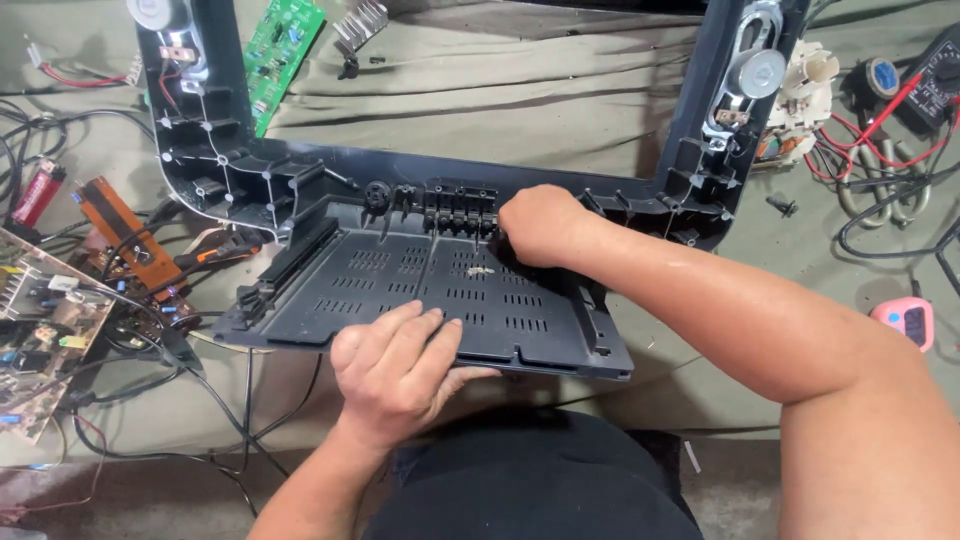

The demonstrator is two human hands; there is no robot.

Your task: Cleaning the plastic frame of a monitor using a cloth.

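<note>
Black plastic frame (440, 270), a set's front bezel with vented base, lies face down on the floor, straight ahead of the knees. Left hand (400, 370) lies flat on the base's near edge, fingers (425, 335) spread and extended, pressing, not gripping. Right hand (540, 225) is curled over the button row (460, 212) at the base's rear; fingertips hidden beneath the knuckles, so cannot tell whether they pinch anything. Risks, as judged: the frame's thin ribs and button stems look brittle, and uneven push from the right hand could snap one; the left hand bears on the unsupported near lip, which could flex or crack. Both speakers (755, 65) remain wired in the side rails, so a sudden tug or lift of the frame could strain their leads. Loose circuit boards (45, 330) and black cables (215, 400) crowd the left side, near enough to snag. Surface: olive-grey cloth (520, 105), creased, spread on the floor. Around it: green board (282, 50), small heatsink (360, 22), pliers (215, 250), red lighter (35, 195), meter with red leads (925, 75), pink gadget (905, 320). No walls or furniture visible.
</note>
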